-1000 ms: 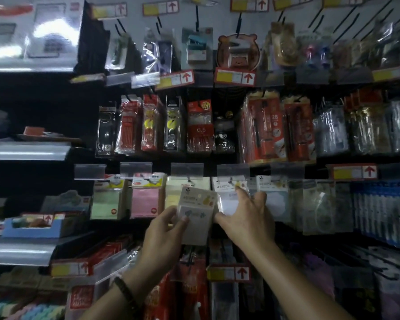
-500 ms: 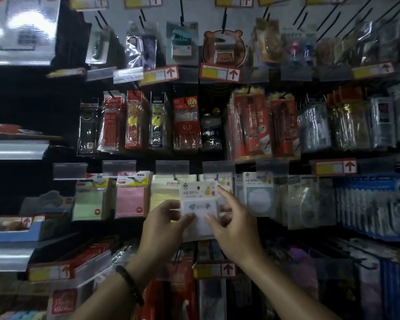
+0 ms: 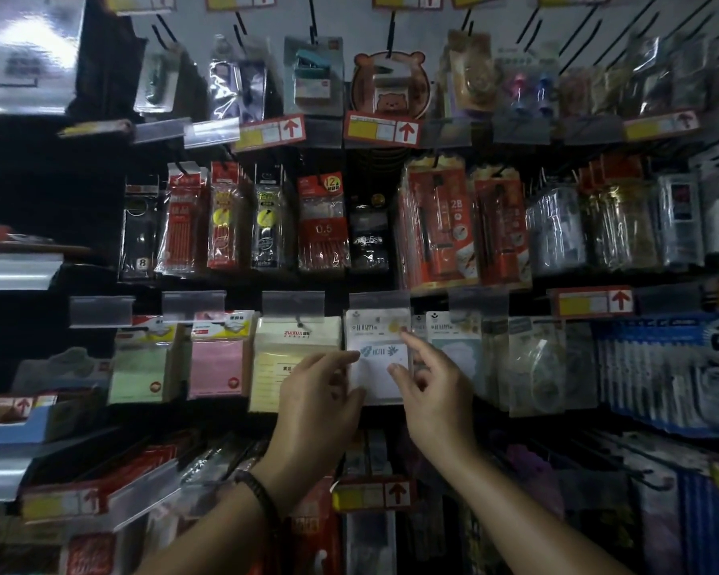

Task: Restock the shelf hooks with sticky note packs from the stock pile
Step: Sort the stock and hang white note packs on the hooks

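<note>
Head view, sticky note pack [image 3: 375,377] higher now: left hand [image 3: 320,402] pinch at edge, right hand [image 3: 436,394] slack-fingered

Our left hand [image 3: 320,402] covers the lower left corner of the white sticky note pack [image 3: 376,367], whose hook hides behind a clear label holder [image 3: 379,300]. We cannot read its small print. Both forearms [image 3: 208,533] run off the bottom edge.

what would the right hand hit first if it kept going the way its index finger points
Most likely the white note pack: the right hand points its index finger up-left at the pack's printed header, with the tip at or nearly on it. Depth is unclear.
</note>
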Available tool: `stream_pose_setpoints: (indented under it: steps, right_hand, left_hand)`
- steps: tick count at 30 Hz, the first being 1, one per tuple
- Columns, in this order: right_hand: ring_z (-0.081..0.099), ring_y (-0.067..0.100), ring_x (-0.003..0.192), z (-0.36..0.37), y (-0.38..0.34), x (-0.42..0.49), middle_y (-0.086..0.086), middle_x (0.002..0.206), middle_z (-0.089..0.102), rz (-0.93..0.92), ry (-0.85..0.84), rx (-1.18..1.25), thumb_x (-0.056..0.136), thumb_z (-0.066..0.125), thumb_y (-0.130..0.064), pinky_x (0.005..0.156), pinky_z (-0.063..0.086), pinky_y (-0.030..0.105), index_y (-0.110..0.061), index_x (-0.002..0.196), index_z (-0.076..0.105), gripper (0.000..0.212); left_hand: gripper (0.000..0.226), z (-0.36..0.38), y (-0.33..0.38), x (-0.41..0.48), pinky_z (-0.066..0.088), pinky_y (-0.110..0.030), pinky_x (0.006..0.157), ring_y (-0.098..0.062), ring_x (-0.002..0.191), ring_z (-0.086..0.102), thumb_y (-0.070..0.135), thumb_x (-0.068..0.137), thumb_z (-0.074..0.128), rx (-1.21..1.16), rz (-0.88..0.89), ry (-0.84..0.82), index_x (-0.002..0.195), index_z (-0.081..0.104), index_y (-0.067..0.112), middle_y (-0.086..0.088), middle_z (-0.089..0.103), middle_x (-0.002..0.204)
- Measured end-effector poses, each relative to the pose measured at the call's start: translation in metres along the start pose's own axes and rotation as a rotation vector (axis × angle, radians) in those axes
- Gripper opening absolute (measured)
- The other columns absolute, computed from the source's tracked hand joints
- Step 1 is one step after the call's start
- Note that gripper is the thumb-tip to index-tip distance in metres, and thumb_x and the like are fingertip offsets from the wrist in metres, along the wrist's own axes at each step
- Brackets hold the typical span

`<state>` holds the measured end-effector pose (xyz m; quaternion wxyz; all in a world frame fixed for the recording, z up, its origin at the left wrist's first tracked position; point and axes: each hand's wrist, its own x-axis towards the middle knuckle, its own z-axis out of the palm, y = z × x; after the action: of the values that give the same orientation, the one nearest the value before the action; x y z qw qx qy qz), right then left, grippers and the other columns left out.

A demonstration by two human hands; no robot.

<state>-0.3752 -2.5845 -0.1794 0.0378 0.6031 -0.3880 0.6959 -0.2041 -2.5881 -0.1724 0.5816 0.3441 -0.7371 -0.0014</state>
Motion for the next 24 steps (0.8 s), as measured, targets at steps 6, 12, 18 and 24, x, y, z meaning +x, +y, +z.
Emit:
stream_pose_setpoints:
  steps: [6, 12, 18, 24]
  right_hand:
    - [0.051, -0.001, 0.069, 0.0, 0.008, 0.012, -0.018, 0.085, 0.052, -0.026, -0.037, -0.141, 0.102, 0.07, -0.025, 0.065, 0.042, 0.012, -0.039, 0.149, 0.054, 0.052]
    - [0.051, 0.003, 0.087, 0.0, -0.003, 0.018, -0.007, 0.104, 0.056, -0.003, -0.093, -0.432, 0.104, 0.065, -0.035, 0.063, 0.038, 0.011, -0.037, 0.158, 0.045, 0.057]
    - [0.068, 0.026, 0.107, -0.006, -0.02, 0.017, 0.002, 0.124, 0.068, 0.051, -0.246, -0.845, 0.095, 0.071, -0.052, 0.08, 0.057, 0.035, -0.045, 0.161, 0.033, 0.076]
    - [0.063, 0.016, 0.095, -0.021, -0.026, -0.021, -0.007, 0.112, 0.065, -0.013, -0.199, -0.761, 0.101, 0.058, -0.047, 0.07, 0.05, 0.031, -0.039, 0.157, 0.04, 0.06]
  left_hand:
    - [0.066, -0.001, 0.005, 0.001, 0.05, -0.028, 0.103, -0.007, 0.127, 0.04, 0.038, 0.099, 0.068, 0.18, 0.077, -0.122, 0.157, 0.038, 0.04, 0.013, 0.039, 0.14]
    - [0.058, 0.004, 0.009, 0.007, 0.04, -0.026, 0.1, -0.013, 0.124, 0.037, 0.049, 0.099, 0.061, 0.4, 0.106, -0.202, 0.153, 0.043, 0.039, 0.008, 0.041, 0.142]
    - [0.04, 0.007, 0.004, -0.011, 0.047, -0.033, 0.1, -0.015, 0.113, 0.042, 0.045, 0.101, 0.056, 0.441, 0.18, -0.295, 0.141, 0.053, 0.047, 0.01, 0.046, 0.139]
    - [0.032, 0.002, -0.004, -0.047, 0.053, -0.028, 0.092, -0.009, 0.111, 0.047, 0.044, 0.1, 0.058, 0.309, 0.203, -0.206, 0.132, 0.059, 0.043, 0.015, 0.052, 0.126]
